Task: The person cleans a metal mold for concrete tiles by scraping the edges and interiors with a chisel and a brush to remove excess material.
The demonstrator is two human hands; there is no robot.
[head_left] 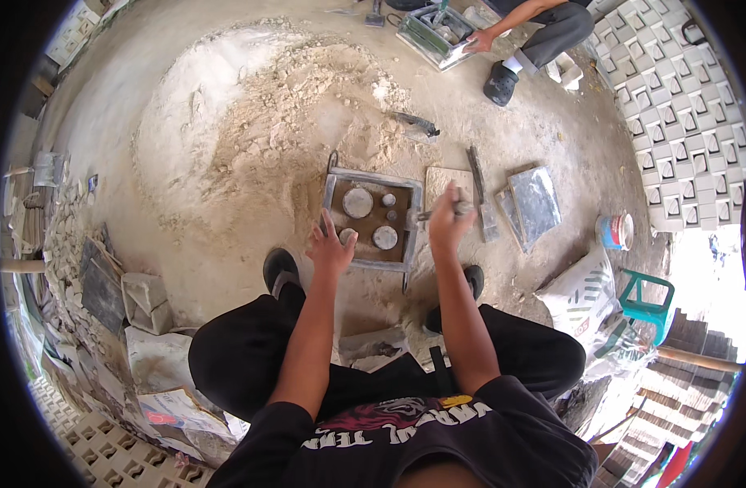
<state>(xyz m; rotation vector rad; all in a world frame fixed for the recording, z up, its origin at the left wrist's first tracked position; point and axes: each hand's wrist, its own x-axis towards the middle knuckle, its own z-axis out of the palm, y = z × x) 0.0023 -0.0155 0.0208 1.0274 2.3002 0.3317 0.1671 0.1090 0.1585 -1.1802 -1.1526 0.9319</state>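
Frame (381,177) is laid flat on the dusty floor (218,264), just ahead of and between the shoes (281,267); round discs of mixed size are set in its brown fill (370,227). Its left rim is partly covered by the left hand (331,246) — fingers spread, thumb at the near-left disc (348,236); whether that disc is pressed or only touched can't be told. A tool (424,216) is gripped in the closed right hand (448,224) by the right rim; it's blurred, so type and contact can't be made out.

Frame should be steadied from the left, low and firm, with the left fingers held clear of the tool's path. Short, light, even strokes are probably best — discs could be shifted by a hard one. Big disc (357,202) and right disc (384,237) should not be bumped. Board (440,180) beyond the right hand should be given clearance too.
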